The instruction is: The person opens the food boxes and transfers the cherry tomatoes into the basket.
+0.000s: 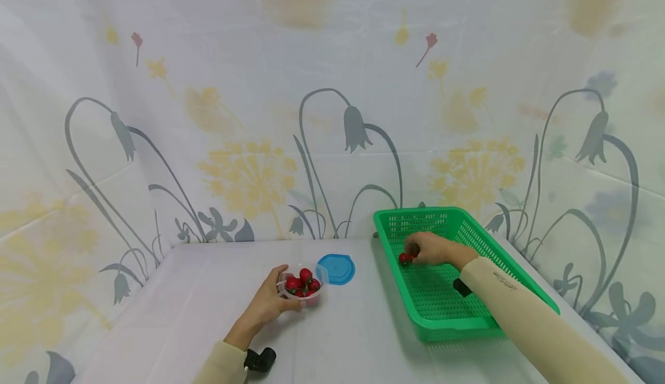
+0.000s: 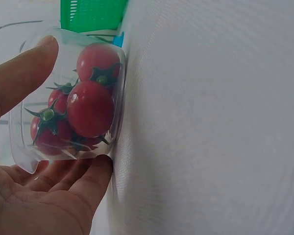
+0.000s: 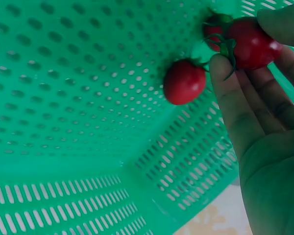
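My left hand (image 1: 269,301) grips a clear plastic container (image 2: 63,41) by its sides, thumb on one wall and fingers round the other. Several cherry tomatoes (image 2: 90,108) with green stems lie inside it. Over in the green basket (image 1: 426,327), my right hand (image 1: 433,249) pinches one cherry tomato (image 3: 255,43) between thumb and fingers. Two more tomatoes are by it in the right wrist view: one loose tomato (image 3: 184,82) on the basket floor, and another partly hidden behind the held one.
A blue lid (image 1: 337,269) lies flat on the white table (image 1: 208,280), just right of the container. The basket has raised, slotted walls and stands at the right. A patterned curtain (image 1: 332,55) hangs behind the table.
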Motion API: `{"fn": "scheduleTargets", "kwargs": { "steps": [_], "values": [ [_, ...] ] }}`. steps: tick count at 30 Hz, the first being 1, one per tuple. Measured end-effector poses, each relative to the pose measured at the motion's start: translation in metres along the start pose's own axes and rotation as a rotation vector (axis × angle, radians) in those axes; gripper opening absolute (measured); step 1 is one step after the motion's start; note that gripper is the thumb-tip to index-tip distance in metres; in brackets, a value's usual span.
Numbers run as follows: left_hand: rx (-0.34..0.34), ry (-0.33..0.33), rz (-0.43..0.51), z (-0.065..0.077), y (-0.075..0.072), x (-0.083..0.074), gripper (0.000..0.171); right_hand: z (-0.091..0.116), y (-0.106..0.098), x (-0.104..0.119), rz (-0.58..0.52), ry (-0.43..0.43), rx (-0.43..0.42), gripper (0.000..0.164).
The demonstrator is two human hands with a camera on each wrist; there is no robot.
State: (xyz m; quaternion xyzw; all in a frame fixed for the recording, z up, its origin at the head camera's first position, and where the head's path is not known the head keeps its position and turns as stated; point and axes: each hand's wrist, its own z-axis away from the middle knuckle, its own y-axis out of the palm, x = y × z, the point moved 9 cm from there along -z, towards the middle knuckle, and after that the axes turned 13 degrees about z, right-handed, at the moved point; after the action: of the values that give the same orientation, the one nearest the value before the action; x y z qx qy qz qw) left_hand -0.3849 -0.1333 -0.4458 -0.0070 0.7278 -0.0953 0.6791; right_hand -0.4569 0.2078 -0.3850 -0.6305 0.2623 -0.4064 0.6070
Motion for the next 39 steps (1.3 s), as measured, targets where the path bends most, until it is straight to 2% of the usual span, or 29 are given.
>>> {"fn": "scheduleTargets", "kwargs": {
  "steps": [6, 13, 21, 27, 33, 39],
  "values": [
    [0.005, -0.008, 0.0, 0.0, 0.0, 0.001, 0.099, 0.0, 0.007, -0.003, 0.038, 0.021, 0.033, 0.016],
    [-0.004, -0.011, -0.007, 0.0, 0.0, 0.002, 0.099, 0.0, 0.011, -0.005, 0.023, 0.044, 0.045, 0.018],
    [-0.009, -0.016, -0.018, 0.001, 0.0, 0.002, 0.098, -0.001, 0.007, -0.005, 0.022, 0.036, 0.025, 0.017],
    [-0.006, -0.013, -0.021, 0.0, 0.0, 0.002, 0.098, 0.0, -0.008, 0.005, 0.006, 0.016, -0.014, 0.019],
    [-0.006, -0.019, -0.014, 0.0, 0.0, 0.002, 0.099, -0.003, -0.035, 0.028, -0.043, -0.035, -0.076, 0.023],
    [-0.003, -0.022, -0.01, 0.0, 0.0, 0.002, 0.099, -0.015, -0.056, 0.054, -0.05, -0.082, -0.133, 0.018]
  ]
}}
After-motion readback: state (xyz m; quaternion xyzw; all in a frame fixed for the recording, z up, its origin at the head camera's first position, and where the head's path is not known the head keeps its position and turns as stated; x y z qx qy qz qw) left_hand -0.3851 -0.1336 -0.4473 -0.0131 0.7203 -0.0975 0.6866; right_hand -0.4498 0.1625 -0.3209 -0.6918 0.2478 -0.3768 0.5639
